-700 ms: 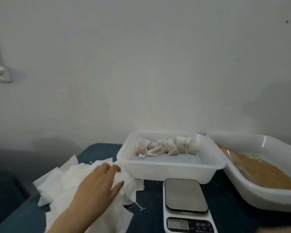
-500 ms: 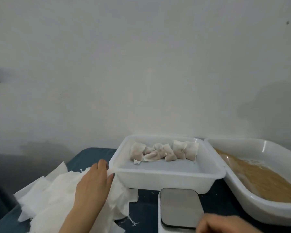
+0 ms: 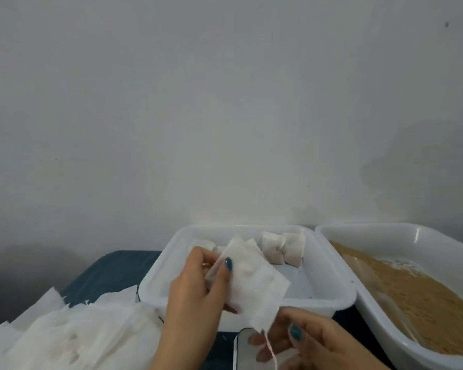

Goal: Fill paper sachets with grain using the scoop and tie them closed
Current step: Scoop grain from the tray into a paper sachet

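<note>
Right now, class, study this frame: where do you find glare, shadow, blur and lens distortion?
Head view: the grain tub shows a glare streak on its inner side; soft shadows darken the room wall at the frame's right and lower left; the empty sachet, left hand and right hand look slightly blurred; the wide lens seems to bow the tub's rim.

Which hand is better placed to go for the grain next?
Probably the right hand: the grain tub sits on that side, and the left hand grips the empty sachet, while the right is only at its lower corner.
</note>
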